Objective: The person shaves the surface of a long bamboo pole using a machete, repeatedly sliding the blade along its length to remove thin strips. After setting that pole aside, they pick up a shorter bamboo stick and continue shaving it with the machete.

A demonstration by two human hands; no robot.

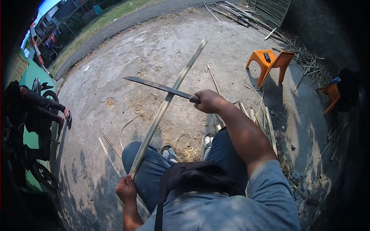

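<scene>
My right hand (208,101) is closed round the handle of a machete (156,85), whose long dark blade points left. The blade lies across a long split bamboo strip (156,121), meeting it in the upper half of its length. My left hand (126,189) grips the strip's lower end beside my left knee. From there the strip slants up and away over my left thigh, its far end out in front of me. Whether the edge bites into the bamboo cannot be made out.
Thin bamboo pieces (110,156) lie by my left leg, more bamboo lengths (269,125) by my right. Shavings (187,153) litter the ground between my feet. An orange chair (263,65) with a dark object on it stands right. A bamboo pile (246,17) lies behind; a person (36,102) sits left near motorbikes.
</scene>
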